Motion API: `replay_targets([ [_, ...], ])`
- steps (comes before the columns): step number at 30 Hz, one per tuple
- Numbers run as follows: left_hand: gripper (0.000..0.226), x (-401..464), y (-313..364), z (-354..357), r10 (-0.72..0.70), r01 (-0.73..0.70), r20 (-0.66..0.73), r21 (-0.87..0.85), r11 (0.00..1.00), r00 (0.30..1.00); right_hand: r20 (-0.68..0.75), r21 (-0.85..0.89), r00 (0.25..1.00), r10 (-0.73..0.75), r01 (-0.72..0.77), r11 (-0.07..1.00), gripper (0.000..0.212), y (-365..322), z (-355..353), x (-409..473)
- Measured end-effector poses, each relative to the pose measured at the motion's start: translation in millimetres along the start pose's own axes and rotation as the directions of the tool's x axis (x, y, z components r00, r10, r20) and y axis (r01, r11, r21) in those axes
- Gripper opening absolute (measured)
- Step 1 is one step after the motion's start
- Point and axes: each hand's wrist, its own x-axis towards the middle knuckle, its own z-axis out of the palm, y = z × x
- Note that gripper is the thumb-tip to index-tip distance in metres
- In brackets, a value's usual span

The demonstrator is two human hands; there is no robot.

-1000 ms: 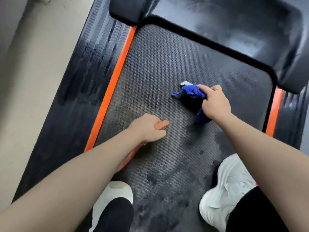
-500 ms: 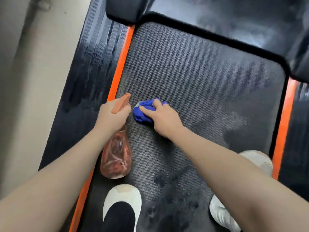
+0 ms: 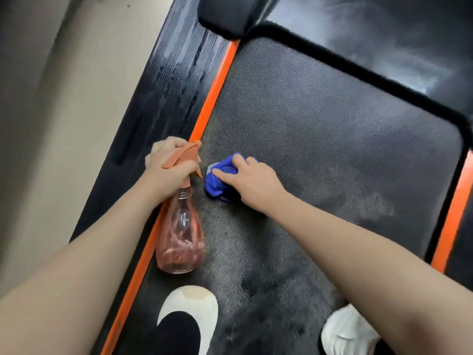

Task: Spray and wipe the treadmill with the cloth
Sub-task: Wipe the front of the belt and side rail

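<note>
Now my right hand (image 3: 252,183) has its grip closed around the blue cloth (image 3: 220,179), bunched and pressed on the treadmill belt (image 3: 320,139) near the left orange stripe (image 3: 212,90). My left hand (image 3: 167,166) has its grip closed on the head of the spray bottle (image 3: 181,237), which hangs down just beside the cloth, over the stripe. I judge the cloth is soft and light, it will fold under the fingers, so it is best to hold it as a ball with the palm on top. The bottle looks like thin clear plastic, light, maybe slippery if wet; the neck under the trigger is the good place to take it. Compared with half a second ago, the cloth and both hands are almost at the same place by the left stripe; one second ago the cloth was further to the right on the belt and the bottle was hidden under my arm
</note>
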Motion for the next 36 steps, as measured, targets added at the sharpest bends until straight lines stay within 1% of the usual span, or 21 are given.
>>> replay_targets([
  [1,0.028,1.3,-0.3,-3.4,0.008,-0.007,0.029,-0.028,1.0,1.0,-0.04,-0.015,0.998,0.051,-0.051,0.999,0.052,7.1,-4.4,8.2],
  [2,0.028,1.2,1.2,-6.0,0.025,-0.021,0.045,-0.092,0.995,0.999,-0.09,0.005,0.984,0.155,-0.155,0.988,0.052,13.9,-8.7,18.9],
  [4,0.033,1.6,3.4,-12.1,0.049,-0.031,0.062,-0.274,0.961,0.997,-0.147,0.101,0.916,0.373,-0.361,0.927,0.052,24.4,-19.3,43.0],
  [6,0.036,4.0,2.6,-13.7,0.032,-0.007,0.058,-0.395,0.919,0.998,-0.14,0.137,0.881,0.451,-0.434,0.89,0.05,24.4,-25.5,57.1],
  [8,0.035,4.1,2.5,-11.8,0.027,-0.001,0.055,-0.42,0.907,0.998,-0.102,0.134,0.909,0.404,-0.39,0.911,0.049,9.7,-26.0,53.8],
  [11,0.035,3.3,2.1,-9.0,0.013,0.008,0.048,-0.413,0.91,0.999,-0.007,0.023,0.996,0.091,-0.091,0.996,0.05,-25.1,-6.9,29.8],
  [13,0.035,3.4,3.4,-11.9,0.029,-0.008,0.046,-0.409,0.913,0.999,-0.022,0.02,0.999,0.023,-0.022,1.0,0.05,-20.8,-7.6,33.2],
  [14,0.034,5.0,2.2,-13.1,0.027,-0.005,0.05,-0.406,0.914,0.998,-0.065,0.019,0.996,0.064,-0.063,0.998,0.049,-11.3,-12.9,41.5],
  [16,0.032,6.2,0.0,-14.0,0.019,0.009,0.066,-0.398,0.917,0.998,-0.118,0.098,0.953,0.278,-0.268,0.958,0.048,9.3,-26.7,59.7],
  [18,0.031,6.3,-0.1,-13.8,0.023,0.008,0.075,-0.396,0.918,0.997,-0.083,0.251,0.868,0.489,-0.457,0.854,0.051,24.8,-38.2,75.2],
  [19,0.03,6.6,0.5,-13.6,0.024,0.006,0.072,-0.394,0.919,0.997,-0.071,0.26,0.854,0.515,-0.483,0.836,0.051,25.4,-40.0,80.0],
  [21,0.033,5.1,4.2,-12.3,0.019,0.006,0.057,-0.405,0.914,0.998,-0.059,0.202,0.897,0.438,-0.419,0.885,0.05,13.5,-41.4,77.3],
  [24,0.037,3.4,9.6,-11.5,0.012,0.011,0.052,-0.42,0.907,0.999,-0.012,0.097,0.986,0.169,-0.167,0.981,0.05,-11.2,-27.8,54.8],
  [26,0.037,4.0,9.2,-11.6,0.022,0.001,0.052,-0.417,0.909,0.998,0.034,0.034,0.999,-0.018,0.017,0.999,0.049,-12.8,-21.7,45.1],
  [27,0.039,5.1,7.4,-12.5,0.022,0.001,0.053,-0.406,0.914,0.998,0.016,0.007,0.998,-0.056,0.056,0.998,0.048,-5.1,-23.9,47.0],
  [28,0.042,5.7,5.5,-13.1,0.014,0.01,0.056,-0.402,0.915,0.998,-0.019,-0.006,1.0,-0.019,0.019,1.0,0.047,3.9,-28.5,52.2],
  [29,0.043,6.8,2.7,-13.9,-0.001,0.025,0.06,-0.401,0.916,0.998,-0.058,0.021,0.994,0.09,-0.089,0.996,0.046,13.7,-33.5,59.5],
  [31,0.04,8.3,-1.5,-14.3,-0.004,0.033,0.074,-0.389,0.921,0.997,-0.074,0.183,0.925,0.371,-0.354,0.917,0.051,29.3,-39.0,71.0],
  [32,0.038,8.2,-2.4,-14.3,-0.002,0.03,0.072,-0.388,0.921,0.997,-0.071,0.219,0.898,0.435,-0.411,0.885,0.053,29.4,-39.4,73.4],
  [34,0.036,9.2,-1.8,-13.1,-0.002,0.028,0.066,-0.396,0.918,0.998,-0.064,0.188,0.904,0.423,-0.405,0.894,0.052,16.3,-36.9,70.1],
  [36,0.036,8.5,1.6,-12.0,-0.009,0.031,0.057,-0.406,0.913,0.998,-0.044,0.142,0.962,0.268,-0.259,0.955,0.051,-4.9,-28.2,55.7],
])
